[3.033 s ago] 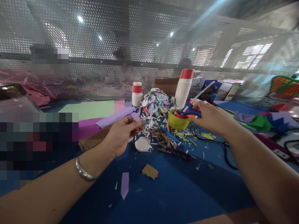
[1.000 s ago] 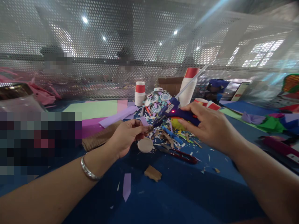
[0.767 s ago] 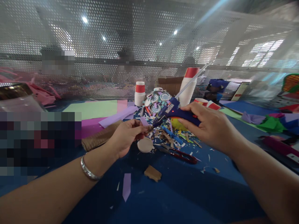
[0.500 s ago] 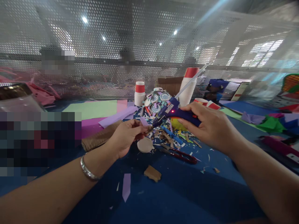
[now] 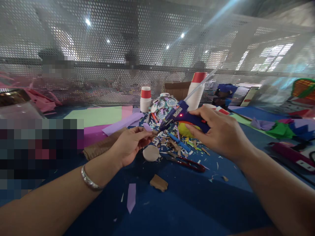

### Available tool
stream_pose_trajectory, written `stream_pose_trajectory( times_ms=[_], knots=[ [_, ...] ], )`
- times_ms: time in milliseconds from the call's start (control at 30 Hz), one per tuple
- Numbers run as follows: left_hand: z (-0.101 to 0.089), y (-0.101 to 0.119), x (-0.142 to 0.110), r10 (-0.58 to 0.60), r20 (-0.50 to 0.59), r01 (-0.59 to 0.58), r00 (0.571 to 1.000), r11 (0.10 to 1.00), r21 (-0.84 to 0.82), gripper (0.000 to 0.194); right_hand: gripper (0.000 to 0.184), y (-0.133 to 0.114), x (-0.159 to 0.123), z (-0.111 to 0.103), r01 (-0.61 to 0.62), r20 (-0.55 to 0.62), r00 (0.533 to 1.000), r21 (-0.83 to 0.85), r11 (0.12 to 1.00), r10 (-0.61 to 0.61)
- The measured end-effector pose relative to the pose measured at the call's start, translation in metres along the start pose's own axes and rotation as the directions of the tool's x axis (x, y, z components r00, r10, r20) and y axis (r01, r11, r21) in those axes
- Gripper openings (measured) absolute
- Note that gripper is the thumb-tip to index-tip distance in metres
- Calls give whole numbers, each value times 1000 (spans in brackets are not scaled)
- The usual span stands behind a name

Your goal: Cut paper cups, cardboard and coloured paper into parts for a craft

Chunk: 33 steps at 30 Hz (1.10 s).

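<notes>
My right hand (image 5: 216,134) is wrapped round the grip of a blue hot glue gun (image 5: 180,113) with a lit red light and a long clear glue stick rising from its back. The gun's nozzle points down left to the fingertips of my left hand (image 5: 134,142). Those fingers pinch a small purple paper strip (image 5: 147,127), partly hidden by them. Just below lies a round pale disc (image 5: 151,153). Another purple strip (image 5: 131,198) with a pointed end and a torn piece of brown cardboard (image 5: 159,183) lie on the blue table nearer to me.
Dark red-handled snips (image 5: 189,163) and a blue pen-like stick (image 5: 180,143) lie among paper scraps. Behind them are decorated round pieces (image 5: 162,106), a short cup stack (image 5: 145,100) and a taller cup stack (image 5: 197,91). Coloured paper sheets (image 5: 95,116) lie left; a purple power strip (image 5: 292,157) is right.
The view has shifted slightly. Both hands keep their hold, and the glue gun's nozzle stays at the left fingertips beside the purple paper strip.
</notes>
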<state>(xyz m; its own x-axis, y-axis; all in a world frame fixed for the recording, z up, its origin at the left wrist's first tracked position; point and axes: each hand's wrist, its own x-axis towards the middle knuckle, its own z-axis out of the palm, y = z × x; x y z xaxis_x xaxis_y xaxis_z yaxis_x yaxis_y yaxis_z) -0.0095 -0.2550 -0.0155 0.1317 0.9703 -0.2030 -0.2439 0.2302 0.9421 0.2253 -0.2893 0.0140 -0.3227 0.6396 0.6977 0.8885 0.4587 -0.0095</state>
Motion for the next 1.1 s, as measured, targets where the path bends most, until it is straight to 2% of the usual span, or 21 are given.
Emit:
stream_pose_trajectory(
  times_ms=[200, 433, 567, 667, 767, 867, 1000, 1033, 1100],
  knots=[
    [-1, 0, -1, -18, 30, 20, 999, 998, -56, 13, 28, 9, 1, 1, -78, -59, 995, -41, 996, 76],
    [-2, 0, -1, 5, 70, -1, 998, 999, -54, 16, 33, 43, 5, -2, -202, -78, 978, -162, 966, 192],
    [-4, -1, 0, 24, 90, -21, 996, 999, -30, 17, 36, 66, 4, -12, -310, -100, 951, -299, 903, 293],
    [-5, -1, 0, 25, 97, -24, 995, 1000, -12, 18, 40, 77, 3, -14, -342, -104, 939, -384, 858, 328],
    [-5, -1, 0, 24, 93, -26, 995, 1000, 12, 18, 41, 81, 2, -6, -325, -54, 942, -397, 858, 331],
    [-4, -2, 0, 27, 95, -30, 995, 999, 35, 19, 41, 82, 1, 9, -273, 39, 952, -348, 897, 305],
    [-3, -2, -2, 35, 91, -41, 995, 997, 65, 20, 41, 83, 0, 20, -282, 182, 921, -295, 913, 343],
    [-3, -2, -2, 38, 89, -44, 995, 997, 71, 19, 39, 82, 1, 20, -285, 189, 918, -296, 911, 349],
    [-3, -2, -3, 47, 87, -53, 995, 995, 79, 19, 32, 76, 2, 16, -270, 132, 938, -300, 915, 320]
  ],
)
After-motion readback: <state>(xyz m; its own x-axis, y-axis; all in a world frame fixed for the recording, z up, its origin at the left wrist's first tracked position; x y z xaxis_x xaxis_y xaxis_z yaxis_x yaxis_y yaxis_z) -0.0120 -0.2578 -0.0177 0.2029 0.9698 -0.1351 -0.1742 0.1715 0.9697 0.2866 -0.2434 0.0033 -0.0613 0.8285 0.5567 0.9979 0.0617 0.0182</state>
